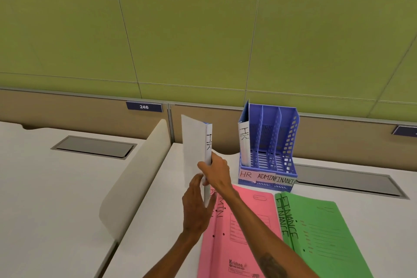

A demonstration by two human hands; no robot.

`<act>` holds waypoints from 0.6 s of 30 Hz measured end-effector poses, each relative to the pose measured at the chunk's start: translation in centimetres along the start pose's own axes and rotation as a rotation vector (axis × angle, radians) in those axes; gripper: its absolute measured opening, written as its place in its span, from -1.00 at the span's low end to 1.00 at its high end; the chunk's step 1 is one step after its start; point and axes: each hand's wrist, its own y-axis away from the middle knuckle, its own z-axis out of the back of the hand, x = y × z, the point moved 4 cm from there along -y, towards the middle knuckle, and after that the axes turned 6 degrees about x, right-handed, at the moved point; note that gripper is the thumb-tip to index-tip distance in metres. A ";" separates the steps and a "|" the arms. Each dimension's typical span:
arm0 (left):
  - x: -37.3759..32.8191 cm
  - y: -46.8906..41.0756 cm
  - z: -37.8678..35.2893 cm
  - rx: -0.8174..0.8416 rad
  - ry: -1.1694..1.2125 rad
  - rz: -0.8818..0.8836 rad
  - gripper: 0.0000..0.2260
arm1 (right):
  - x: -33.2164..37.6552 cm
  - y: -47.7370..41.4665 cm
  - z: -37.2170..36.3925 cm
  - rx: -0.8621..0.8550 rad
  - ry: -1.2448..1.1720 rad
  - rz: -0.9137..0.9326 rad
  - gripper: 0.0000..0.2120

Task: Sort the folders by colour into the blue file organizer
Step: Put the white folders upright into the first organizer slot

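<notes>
the person's right hand [215,172] is raised over the white desk [158,210], forearm running in from 5 o'clock, wrist bent a little. its fingers [204,170] are curled round the spine of a white-covered paper folder with a blue edge and "hr" inked down the spine [195,142]. the folder stands upright in the air, its cover fanned slightly open toward 10 o'clock.

the left hand [195,205] comes up from 6 o'clock, back of the hand toward me. its fingers are straight and laid flat against the folder's lower part, just under the right hand, steadying rather than gripping.

at 2 o'clock from the hands, near but apart, stands the blue perforated plastic file organizer [291,142] with three upright slots. paper labels [266,176] along its front lip read hr, admin and finance. a second white "hr" folder [244,140] already stands in the leftmost slot; the other two slots show only their slatted floor.

flat on the desk at 5 o'clock from the hands lies a pink card folder marked "admin" [239,232], partly under both forearms. just beside it, toward 4 o'clock, lie green card folders marked "finance" [320,232], one on top of another.

a curved white desk divider [135,176] rises at 9 o'clock, and a small blue plate reading 246 [144,107] sits on the partition at 11 o'clock.
</notes>
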 end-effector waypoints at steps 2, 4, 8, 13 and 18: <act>-0.5 0.2 -1.0 -0.014 0.043 -0.009 -0.39 | -0.4 0.6 1.2 0.006 0.003 0.029 -0.69; -0.8 0.1 -2.0 -0.032 0.094 0.000 -0.41 | -0.6 1.1 2.3 0.004 -0.008 0.052 -0.69; -2.0 -0.9 -3.5 -0.073 0.142 0.003 -0.43 | -0.4 1.6 4.6 -0.072 -0.043 0.106 -0.64; -5.6 -2.2 -4.5 -0.113 -0.068 -0.145 -0.35 | 1.0 2.1 8.3 -0.207 -0.122 0.192 -0.78; -7.9 -3.7 -6.0 -0.115 -0.087 -0.194 -0.42 | 2.6 2.6 12.1 -0.323 -0.202 0.280 -0.77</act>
